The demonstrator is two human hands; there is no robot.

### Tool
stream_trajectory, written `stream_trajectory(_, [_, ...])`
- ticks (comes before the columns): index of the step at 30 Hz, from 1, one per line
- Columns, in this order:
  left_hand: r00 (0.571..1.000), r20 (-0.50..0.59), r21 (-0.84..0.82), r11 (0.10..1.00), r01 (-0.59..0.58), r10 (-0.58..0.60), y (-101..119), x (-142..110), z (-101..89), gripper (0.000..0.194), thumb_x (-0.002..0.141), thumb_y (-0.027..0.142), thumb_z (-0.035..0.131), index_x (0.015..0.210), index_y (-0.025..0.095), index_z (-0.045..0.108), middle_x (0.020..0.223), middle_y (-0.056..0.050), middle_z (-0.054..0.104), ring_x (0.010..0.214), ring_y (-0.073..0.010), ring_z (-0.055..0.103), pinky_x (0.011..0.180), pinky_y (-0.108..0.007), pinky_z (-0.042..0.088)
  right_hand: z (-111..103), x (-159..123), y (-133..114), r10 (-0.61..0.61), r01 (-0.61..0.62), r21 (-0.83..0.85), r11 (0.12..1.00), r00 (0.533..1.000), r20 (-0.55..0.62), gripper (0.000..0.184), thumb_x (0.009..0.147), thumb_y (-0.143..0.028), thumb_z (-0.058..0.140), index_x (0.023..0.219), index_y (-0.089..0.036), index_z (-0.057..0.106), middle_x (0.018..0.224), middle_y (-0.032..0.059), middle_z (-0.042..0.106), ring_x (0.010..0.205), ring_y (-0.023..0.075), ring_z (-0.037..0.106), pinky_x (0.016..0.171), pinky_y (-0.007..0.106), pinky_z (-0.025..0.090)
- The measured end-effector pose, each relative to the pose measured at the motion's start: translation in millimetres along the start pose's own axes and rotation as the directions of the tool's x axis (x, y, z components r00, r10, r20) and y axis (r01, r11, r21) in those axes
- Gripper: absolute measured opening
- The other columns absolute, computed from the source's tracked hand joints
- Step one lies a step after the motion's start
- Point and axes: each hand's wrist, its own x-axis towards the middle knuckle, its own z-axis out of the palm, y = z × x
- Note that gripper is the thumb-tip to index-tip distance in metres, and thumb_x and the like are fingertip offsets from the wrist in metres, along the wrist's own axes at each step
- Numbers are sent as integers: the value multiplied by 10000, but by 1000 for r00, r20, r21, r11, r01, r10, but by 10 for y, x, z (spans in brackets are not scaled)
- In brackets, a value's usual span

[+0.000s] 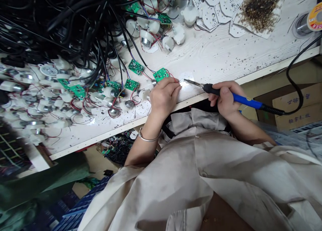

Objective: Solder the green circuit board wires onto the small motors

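Observation:
My right hand (229, 98) is wrapped round the grip of a soldering iron (248, 101) with a blue and black handle. The iron's metal tip points left, just over a small white board (186, 80) near the bench's front edge. My left hand (164, 95) is closed in a pinch at that board's left side. A thin red wire (172, 73) runs from a green circuit board (161, 74) to its fingertips; the wire's end is too small to make out. The tip and the fingertips are a little apart. Beside the left hand lies a white motor with a metal can (144, 94).
Black cables (67, 26) heap at the back left, with several white motors (30, 103) and green boards below them. White LED boards (230, 2), dark debris (260, 9) and a solder spool (314, 17) are at the back right. Cardboard boxes (294, 106) stand under the bench.

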Motion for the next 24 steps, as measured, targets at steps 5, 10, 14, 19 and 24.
stream_trajectory(5, [998, 22, 54, 996, -64, 63, -21, 33, -49, 161, 980, 251, 628, 919, 188, 763, 970, -56, 759, 919, -180, 717, 810, -295, 591, -19, 49, 17, 36, -37, 8, 999, 998, 60, 265, 950, -488, 625, 905, -254, 741, 549, -77, 659, 353, 63, 521, 342, 210, 405])
stream_trajectory(10, [998, 48, 50, 997, -54, 52, -28, 43, -65, 162, 981, 261, 627, 935, 197, 770, 986, -55, 766, 928, -179, 720, 807, -294, 587, -13, 61, -17, 77, -78, 3, 997, 992, 103, 305, 950, -500, 623, 901, -222, 737, 556, -63, 666, 366, 58, 530, 361, 194, 423])
stream_trajectory(14, [997, 50, 54, 997, -54, 51, -26, 39, -68, 156, 978, 261, 631, 945, 202, 772, 990, -58, 768, 928, -182, 721, 811, -302, 588, -14, 83, -29, 68, -67, -16, 998, 990, 120, 282, 950, -506, 624, 904, -249, 731, 548, -62, 660, 353, 66, 526, 337, 198, 410])
stream_trajectory(19, [996, 57, 62, 996, -66, 63, -31, 43, -75, 157, 978, 259, 628, 948, 204, 772, 993, -55, 769, 931, -182, 722, 813, -302, 592, -39, 103, -50, 79, -69, -60, 996, 982, 172, 271, 959, -500, 615, 915, -256, 724, 578, -67, 672, 376, 61, 549, 369, 188, 434])
stream_trajectory(24, [997, 71, 55, 998, -36, 32, -31, 45, -75, 164, 979, 273, 630, 941, 206, 775, 998, -56, 770, 942, -182, 722, 827, -306, 592, -57, 94, -25, 47, -40, -61, 997, 993, 110, 288, 962, -534, 589, 923, -278, 713, 561, -74, 657, 357, 64, 534, 337, 194, 401])
